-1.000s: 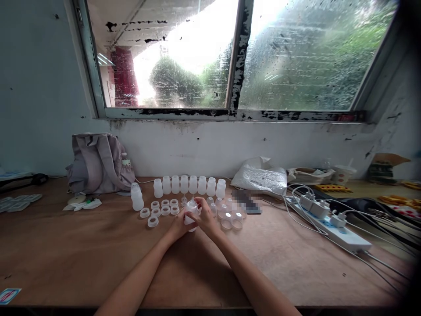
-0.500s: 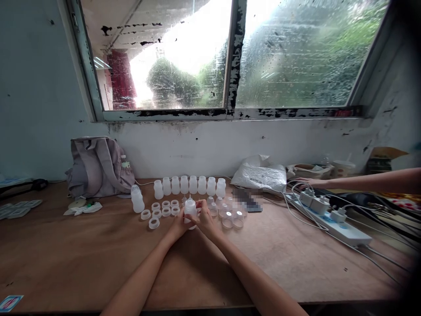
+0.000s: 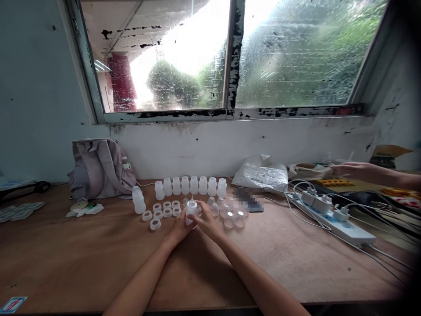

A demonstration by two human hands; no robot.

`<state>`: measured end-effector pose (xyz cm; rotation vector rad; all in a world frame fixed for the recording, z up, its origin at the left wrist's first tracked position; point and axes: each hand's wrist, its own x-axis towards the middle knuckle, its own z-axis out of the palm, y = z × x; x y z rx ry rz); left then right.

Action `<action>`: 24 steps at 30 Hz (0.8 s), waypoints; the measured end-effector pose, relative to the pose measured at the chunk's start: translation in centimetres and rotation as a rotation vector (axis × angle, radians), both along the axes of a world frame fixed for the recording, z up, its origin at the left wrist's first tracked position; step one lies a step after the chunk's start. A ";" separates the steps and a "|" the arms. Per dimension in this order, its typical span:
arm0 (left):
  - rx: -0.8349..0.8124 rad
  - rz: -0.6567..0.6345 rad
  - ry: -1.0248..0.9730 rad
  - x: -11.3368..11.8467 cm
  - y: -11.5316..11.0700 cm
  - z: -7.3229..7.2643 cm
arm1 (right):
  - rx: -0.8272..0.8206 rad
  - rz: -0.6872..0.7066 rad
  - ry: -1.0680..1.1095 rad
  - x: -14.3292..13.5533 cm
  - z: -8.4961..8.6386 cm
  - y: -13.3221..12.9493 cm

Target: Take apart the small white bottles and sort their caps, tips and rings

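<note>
Tabletop (image 3: 82, 259) spreads broadly to both sides of the forearms (image 3: 141, 272), its near edge (image 3: 200, 306) well in front of the white bottle (image 3: 191, 210). Left hand (image 3: 179, 226) and right hand (image 3: 208, 219) are clasped around this bottle, roughly upright. White rings (image 3: 155, 228) lie close at left, clear domed cups (image 3: 229, 222) close at right; a row of bottles (image 3: 194, 186) bars the way behind. Power strip (image 3: 353, 233) and another person's hand (image 3: 351, 169): far right.

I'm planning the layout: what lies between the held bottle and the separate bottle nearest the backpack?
In the head view, white rings lie on the table between the held bottle and the separate bottle.
</note>
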<state>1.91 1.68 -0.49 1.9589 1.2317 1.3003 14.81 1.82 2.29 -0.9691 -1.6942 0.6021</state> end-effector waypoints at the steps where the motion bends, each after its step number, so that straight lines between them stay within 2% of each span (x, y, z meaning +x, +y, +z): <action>1: 0.003 0.004 0.002 0.0 -0.2 0.2 | -0.019 -0.028 0.031 -0.1 0.1 -0.1; 4: -0.046 -0.055 -0.067 0.0 -0.9 1.0 | -0.094 -0.035 0.180 -0.2 0.6 -0.4; 8: -0.231 -0.219 -0.230 0.3 -1.5 1.6 | -0.356 0.255 0.361 0.1 1.5 -0.3; 10: -0.277 -0.260 -0.210 0.5 -1.6 1.6 | -0.471 0.337 0.426 0.4 1.6 0.1; 12: -0.243 -0.184 -0.086 0.6 -1.6 1.4 | -0.492 0.252 0.449 0.6 1.3 0.6; 15: -0.121 0.120 0.150 0.7 -1.5 1.4 | -0.360 0.004 0.386 0.6 0.6 1.1; 16: -0.099 0.191 0.178 0.7 -1.4 1.4 | -0.315 -0.025 0.366 0.5 0.6 1.1; 17: -0.109 0.209 0.159 0.7 -1.4 1.6 | -0.291 -0.003 0.358 0.5 0.6 1.1; 18: -0.159 0.163 0.098 0.6 -1.5 1.7 | -0.295 0.057 0.367 0.5 0.9 1.0; 19: -0.240 0.060 0.011 0.5 -1.5 1.9 | -0.330 0.141 0.384 0.6 1.2 0.9; 22: -0.520 -0.335 -0.254 0.2 -1.8 2.4 | -0.479 0.377 0.395 1.1 2.2 0.4; 24: -0.574 -0.443 -0.317 0.2 -1.9 2.6 | -0.520 0.423 0.380 1.4 2.6 0.3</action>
